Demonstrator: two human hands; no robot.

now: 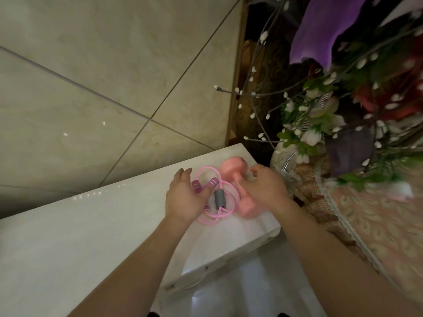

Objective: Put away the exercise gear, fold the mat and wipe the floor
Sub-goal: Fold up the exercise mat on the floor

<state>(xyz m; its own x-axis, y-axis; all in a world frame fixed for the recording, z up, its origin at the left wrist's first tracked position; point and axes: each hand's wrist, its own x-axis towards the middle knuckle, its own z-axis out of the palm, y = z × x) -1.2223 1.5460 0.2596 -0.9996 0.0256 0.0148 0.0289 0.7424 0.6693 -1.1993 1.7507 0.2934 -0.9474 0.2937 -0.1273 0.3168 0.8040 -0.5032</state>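
A glossy white cabinet top [91, 225] runs along beige marbled tiles [91, 65], probably a wall, with dark grout lines. A wooden trim strip [238, 88] borders the tiles on the right. Beside it, a pale patterned vase [280, 160] holds artificial flowers [320, 115] with white buds, green leaves and red blooms. A purple cloth [320, 30] hangs above. The vase stands on a pinkish patterned cloth [377, 225] with lace edging.

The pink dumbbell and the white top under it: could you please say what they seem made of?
Dumbbell: probably matte rubber or vinyl coating, dull pink without glints. White top: glossy, perhaps polished stone or laminate; it mirrors small light spots.
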